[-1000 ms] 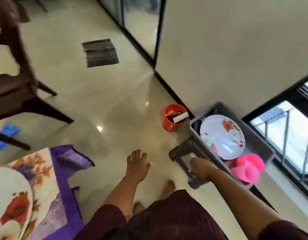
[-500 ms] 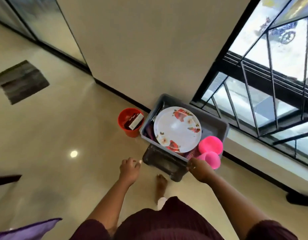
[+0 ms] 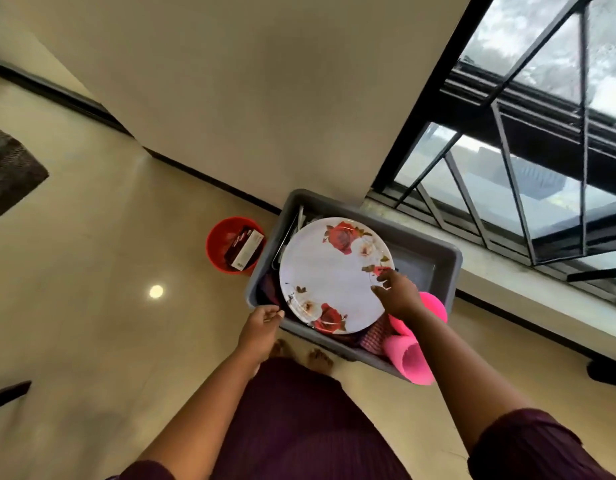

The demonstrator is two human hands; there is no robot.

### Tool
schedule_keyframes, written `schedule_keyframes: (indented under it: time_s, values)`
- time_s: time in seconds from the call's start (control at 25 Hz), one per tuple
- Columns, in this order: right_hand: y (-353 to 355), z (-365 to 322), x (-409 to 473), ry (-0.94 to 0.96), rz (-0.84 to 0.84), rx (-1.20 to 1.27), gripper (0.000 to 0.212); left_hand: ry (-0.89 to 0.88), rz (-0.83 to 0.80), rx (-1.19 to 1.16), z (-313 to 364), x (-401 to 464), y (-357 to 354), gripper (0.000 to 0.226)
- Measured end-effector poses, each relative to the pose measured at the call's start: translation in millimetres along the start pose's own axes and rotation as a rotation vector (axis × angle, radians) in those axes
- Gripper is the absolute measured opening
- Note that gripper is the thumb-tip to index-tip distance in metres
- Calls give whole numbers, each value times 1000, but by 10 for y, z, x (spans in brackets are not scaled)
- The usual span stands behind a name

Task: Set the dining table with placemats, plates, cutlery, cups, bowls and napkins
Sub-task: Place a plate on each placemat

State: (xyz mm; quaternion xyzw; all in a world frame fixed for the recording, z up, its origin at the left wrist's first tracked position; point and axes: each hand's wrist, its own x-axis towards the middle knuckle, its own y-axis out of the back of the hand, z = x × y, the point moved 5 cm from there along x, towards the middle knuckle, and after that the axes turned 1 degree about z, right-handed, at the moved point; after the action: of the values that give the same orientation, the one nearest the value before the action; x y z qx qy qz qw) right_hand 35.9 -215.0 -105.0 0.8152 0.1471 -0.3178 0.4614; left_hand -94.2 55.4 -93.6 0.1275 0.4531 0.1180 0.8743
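Observation:
A grey plastic tub (image 3: pixel 434 252) stands by the wall under the window. On top of its contents lies a white plate with red roses (image 3: pixel 329 271). My right hand (image 3: pixel 396 294) reaches over the plate's right rim, its fingertips touching the edge. My left hand (image 3: pixel 261 323) hovers at the tub's near left corner with fingers loosely curled, holding nothing. Two pink cups (image 3: pixel 412 355) lie at the tub's right end. Cutlery handles (image 3: pixel 297 223) and dark red cloth (image 3: pixel 375 337) show under the plate.
A red bucket (image 3: pixel 219 251) holding a small box sits on the floor left of the tub. A dark floor mat (image 3: pixel 8 174) lies far left. My bare feet stand just in front of the tub. The barred window (image 3: pixel 528 168) is to the right.
I have stepped closer to the tub. My right hand moved from the tub's near edge up onto the plate's right rim. My left hand moved forward to the tub's left corner.

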Motion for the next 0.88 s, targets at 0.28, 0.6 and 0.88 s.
schedule_keyframes:
  time_s: [0.28, 0.6, 0.88]
  values:
    - [-283, 331, 1074, -282, 112, 18, 71, 80, -38, 153, 90, 1152, -311, 55]
    - [-325, 562, 1323, -325, 176, 137, 37, 71, 11, 8, -280, 1412, -538, 42]
    - [223, 37, 598, -283, 167, 347, 28, 31, 195, -30, 348, 643, 37, 33]
